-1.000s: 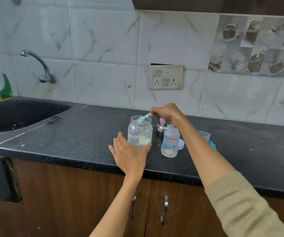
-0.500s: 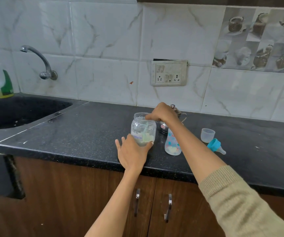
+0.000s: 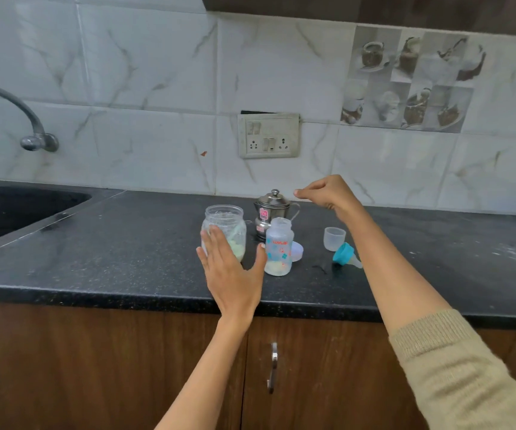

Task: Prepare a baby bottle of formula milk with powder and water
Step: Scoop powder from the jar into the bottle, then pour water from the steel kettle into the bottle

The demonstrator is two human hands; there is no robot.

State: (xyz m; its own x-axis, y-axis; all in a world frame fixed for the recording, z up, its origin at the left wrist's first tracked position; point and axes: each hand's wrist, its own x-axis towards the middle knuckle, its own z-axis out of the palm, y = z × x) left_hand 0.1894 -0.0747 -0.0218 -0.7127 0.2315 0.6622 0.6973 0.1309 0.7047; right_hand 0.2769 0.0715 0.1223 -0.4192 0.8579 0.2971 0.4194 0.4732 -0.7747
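**Scoop left in the jar, right hand lifted clear**

Black speckled countertop [image 3: 95, 243] runs under a marble-tiled wall, with a sink at the far left and wooden cabinet doors below. Half a second ago the right hand reached down into the mouth of the powder jar; it has since risen and moved away, and a pale green scoop handle seems to lie inside the jar, though the glass blurs it.

Left hand [image 3: 232, 274] is held flat and upright, its fingers [image 3: 216, 243] straight and close together, the thumb spread wide toward the baby bottle. The fingertips overlap the near side of the powder jar [image 3: 224, 228]; whether they touch it or only hover cannot be told. Earlier this hand cupped the jar more closely.

Right hand [image 3: 328, 193] hangs in the air with its fingers loosely curled, thumb and forefinger drawn near each other and holding nothing.

The baby bottle [image 3: 279, 246] stands open just right of the left thumb, with pale powder at its bottom. A small steel pot with lid [image 3: 273, 209] sits behind it, below the right hand's fingertips. Under the right forearm lie a clear cap [image 3: 334, 238] and a teal teat ring [image 3: 345, 254], the ring on its side.
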